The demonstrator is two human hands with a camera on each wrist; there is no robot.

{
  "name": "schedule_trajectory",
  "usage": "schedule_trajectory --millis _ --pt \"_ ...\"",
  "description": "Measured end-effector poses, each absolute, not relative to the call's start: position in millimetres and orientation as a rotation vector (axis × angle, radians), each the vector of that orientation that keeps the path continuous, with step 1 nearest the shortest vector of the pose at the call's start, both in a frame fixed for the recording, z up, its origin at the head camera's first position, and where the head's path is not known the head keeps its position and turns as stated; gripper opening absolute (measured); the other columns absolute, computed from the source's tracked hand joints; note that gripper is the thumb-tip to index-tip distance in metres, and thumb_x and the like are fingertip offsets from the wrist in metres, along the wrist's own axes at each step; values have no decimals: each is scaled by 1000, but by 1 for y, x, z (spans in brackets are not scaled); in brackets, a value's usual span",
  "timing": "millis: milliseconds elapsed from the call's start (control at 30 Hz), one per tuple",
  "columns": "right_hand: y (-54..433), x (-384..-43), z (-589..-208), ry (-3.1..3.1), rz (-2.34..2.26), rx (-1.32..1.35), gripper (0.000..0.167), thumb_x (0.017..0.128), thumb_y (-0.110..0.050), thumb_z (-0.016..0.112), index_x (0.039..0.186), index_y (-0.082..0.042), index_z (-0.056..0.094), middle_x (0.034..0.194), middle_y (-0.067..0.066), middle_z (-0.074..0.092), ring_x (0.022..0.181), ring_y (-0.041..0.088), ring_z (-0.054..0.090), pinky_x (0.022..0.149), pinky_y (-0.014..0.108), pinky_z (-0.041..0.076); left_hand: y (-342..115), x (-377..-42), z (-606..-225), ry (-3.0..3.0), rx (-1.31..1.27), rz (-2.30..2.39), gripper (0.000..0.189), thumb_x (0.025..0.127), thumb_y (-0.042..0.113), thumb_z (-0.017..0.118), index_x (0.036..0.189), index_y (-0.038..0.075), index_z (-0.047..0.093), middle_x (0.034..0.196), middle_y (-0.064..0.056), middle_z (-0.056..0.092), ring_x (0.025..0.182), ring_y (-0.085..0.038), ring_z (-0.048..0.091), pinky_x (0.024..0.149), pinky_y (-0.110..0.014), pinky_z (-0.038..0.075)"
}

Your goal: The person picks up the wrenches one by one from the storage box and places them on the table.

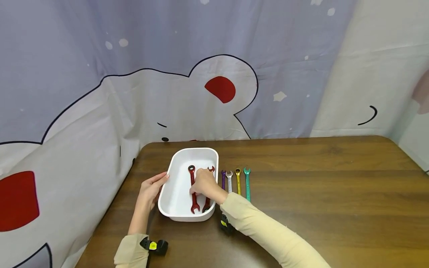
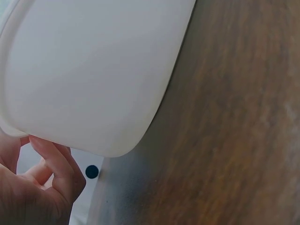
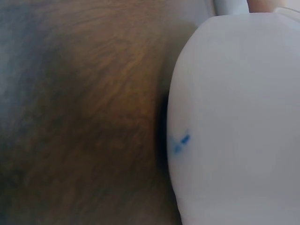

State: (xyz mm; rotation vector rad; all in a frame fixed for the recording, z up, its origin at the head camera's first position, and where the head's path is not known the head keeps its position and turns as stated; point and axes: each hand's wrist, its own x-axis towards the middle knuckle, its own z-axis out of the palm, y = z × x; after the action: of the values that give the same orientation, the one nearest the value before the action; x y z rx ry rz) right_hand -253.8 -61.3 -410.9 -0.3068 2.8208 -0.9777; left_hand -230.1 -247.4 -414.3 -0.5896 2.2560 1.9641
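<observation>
A white rectangular tray (image 1: 174, 201) stands on the table, with two red wrenches lying lengthwise inside. My left hand (image 1: 151, 189) holds the tray's left rim, thumb on top; the left wrist view shows its bent fingers (image 2: 61, 166) at the outer wall. Reaching over the right rim, my right hand (image 1: 206, 183) has curled fingers down among the wrenches. Its thumb side meets the middle of the left red wrench (image 1: 194, 203). The second red wrench (image 1: 206, 204) passes beneath this hand, only its two ends showing. The right hand's far fingertips are hidden.
Right of the tray, a purple wrench (image 1: 223, 179), a silver wrench (image 1: 229, 180), a yellow wrench (image 1: 238, 180) and a green wrench (image 1: 247, 184) lie side by side on the brown wooden table (image 1: 335, 193). A patterned curtain (image 1: 285, 56) hangs behind the table.
</observation>
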Motion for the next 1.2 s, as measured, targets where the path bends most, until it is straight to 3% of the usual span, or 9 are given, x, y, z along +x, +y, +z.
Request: schedule_trajectory --millis 133,500,767,1200 --pt "-62 -254 -413 2793 -1011 -282 28 65 -13 86 70 -3 60 48 3 61 42 10 62 50 17 44 -249 -229 -415 2257 -586 1963 53 91 30 66 137 7 53 103 2 66 76 -4 63 66 -25 55" --pt "-67 -258 -414 2724 -972 -173 33 66 -20 87 76 -2 62 49 4 65 44 9 63 51 17 45 -248 -229 -415 2285 -581 1937 54 92 32 65 138 7 52 125 -10 60 79 -3 61 68 -25 54" --pt "-66 -261 -413 2772 -902 -200 32 65 -25 87 66 -6 61 50 2 65 44 8 62 45 17 41 -246 -231 -415 2287 -574 1942 53 92 32 64 138 7 52 133 -14 55 82 -3 61 70 -25 54" --pt "-66 -259 -413 2779 -881 -199 36 65 -28 88 65 -8 57 42 -3 54 40 6 55 45 18 40 -245 -229 -415 2288 -570 1951 53 93 30 63 138 5 51 138 -18 51 85 -5 61 70 -23 53"
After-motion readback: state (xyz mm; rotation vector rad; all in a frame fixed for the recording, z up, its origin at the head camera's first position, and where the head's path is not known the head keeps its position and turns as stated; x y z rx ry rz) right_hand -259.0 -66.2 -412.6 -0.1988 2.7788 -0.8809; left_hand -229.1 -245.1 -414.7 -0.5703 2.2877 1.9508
